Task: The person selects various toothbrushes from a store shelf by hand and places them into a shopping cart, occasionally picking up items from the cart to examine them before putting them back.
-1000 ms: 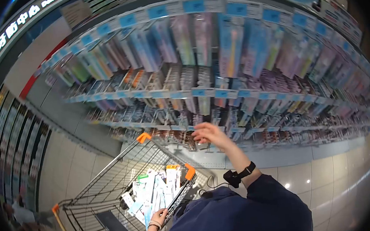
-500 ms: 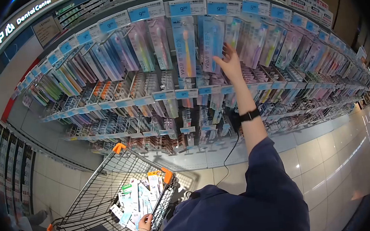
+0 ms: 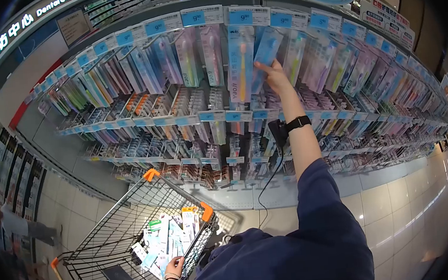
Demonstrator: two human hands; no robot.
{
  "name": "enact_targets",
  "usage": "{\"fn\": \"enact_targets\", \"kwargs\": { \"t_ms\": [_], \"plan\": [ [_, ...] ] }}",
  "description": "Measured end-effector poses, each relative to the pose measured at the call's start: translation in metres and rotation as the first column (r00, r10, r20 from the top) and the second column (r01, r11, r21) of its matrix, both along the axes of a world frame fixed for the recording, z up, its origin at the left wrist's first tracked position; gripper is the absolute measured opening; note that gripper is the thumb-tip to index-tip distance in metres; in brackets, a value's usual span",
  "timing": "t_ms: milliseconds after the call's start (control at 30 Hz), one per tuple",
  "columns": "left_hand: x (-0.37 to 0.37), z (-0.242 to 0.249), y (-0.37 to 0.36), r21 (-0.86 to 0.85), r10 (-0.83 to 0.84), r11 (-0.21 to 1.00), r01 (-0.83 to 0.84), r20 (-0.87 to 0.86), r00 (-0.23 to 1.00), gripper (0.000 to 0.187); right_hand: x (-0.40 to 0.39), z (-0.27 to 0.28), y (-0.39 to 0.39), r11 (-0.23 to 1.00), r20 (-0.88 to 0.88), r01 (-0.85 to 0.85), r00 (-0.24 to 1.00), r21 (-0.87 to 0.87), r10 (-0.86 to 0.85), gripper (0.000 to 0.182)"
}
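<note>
My right hand is raised to the top row of the rack, its fingers closed on a blue toothbrush package, which hangs tilted from its hook. Just left of it hangs a package with an orange and yellow toothbrush. Low in the view, my left hand is at the near side of the shopping cart, by a pile of boxes and packs lying in the cart. Its fingers look curled, and whatever they hold is too small to make out.
Lower rows of hanging packages run across the rack, with price labels along each edge. A black device with a cable hangs near my right wrist. A person is at the far left, beside dark shelves.
My right hand has closed on the blue package, which now tilts. The view has shifted, so the rack appears farther right. My left hand stays by the cart.
</note>
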State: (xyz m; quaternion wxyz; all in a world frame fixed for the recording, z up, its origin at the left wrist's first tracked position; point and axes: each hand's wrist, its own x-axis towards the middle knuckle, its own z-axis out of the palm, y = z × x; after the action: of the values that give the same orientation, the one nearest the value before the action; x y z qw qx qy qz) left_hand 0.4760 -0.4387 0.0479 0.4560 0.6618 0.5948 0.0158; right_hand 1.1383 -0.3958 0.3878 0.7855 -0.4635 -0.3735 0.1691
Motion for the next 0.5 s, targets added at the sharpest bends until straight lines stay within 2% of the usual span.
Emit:
{"fn": "enact_targets", "kwargs": {
  "t_ms": [67,133,167,200,267,400,467,500],
  "plan": [
    [0.004,0.006,0.0,0.006,0.006,1.0,-0.006,-0.008,1.0,0.042,-0.001,0.006,-0.004,0.999,0.034,0.043,0.998,0.028,-0.044,0.046],
    [0.008,0.015,-0.002,-0.004,-0.008,1.0,0.008,-0.038,0.999,0.041,-0.001,0.012,-0.016,0.984,0.019,0.174,0.985,-0.039,-0.173,0.046],
    [0.012,0.024,-0.003,-0.004,0.0,1.0,0.0,-0.032,0.999,0.039,0.003,0.011,-0.022,0.934,0.163,0.343,0.932,-0.101,-0.325,0.044],
    [0.01,0.021,-0.002,-0.002,0.003,1.0,-0.003,-0.03,1.0,0.039,0.008,0.011,-0.03,0.935,0.165,0.341,0.932,-0.099,-0.322,0.044],
    [0.007,0.014,-0.002,0.063,-0.038,0.997,0.039,-0.016,0.999,0.041,0.008,0.018,-0.05,0.86,0.423,0.49,0.816,-0.143,-0.395,0.045],
    [0.008,0.019,-0.004,0.08,-0.048,0.996,0.048,-0.003,0.999,0.04,-0.017,0.041,-0.092,0.882,0.438,0.431,0.842,-0.191,-0.316,0.047],
    [0.009,0.019,-0.003,0.007,0.003,1.0,-0.002,-0.029,1.0,0.04,-0.039,0.049,-0.112,0.931,0.361,0.271,0.917,-0.244,-0.173,0.044],
    [0.01,0.021,-0.004,0.008,0.005,1.0,-0.004,-0.032,0.999,0.041,-0.048,0.048,-0.122,0.929,0.362,0.274,0.916,-0.248,-0.173,0.044]
  ]
}}
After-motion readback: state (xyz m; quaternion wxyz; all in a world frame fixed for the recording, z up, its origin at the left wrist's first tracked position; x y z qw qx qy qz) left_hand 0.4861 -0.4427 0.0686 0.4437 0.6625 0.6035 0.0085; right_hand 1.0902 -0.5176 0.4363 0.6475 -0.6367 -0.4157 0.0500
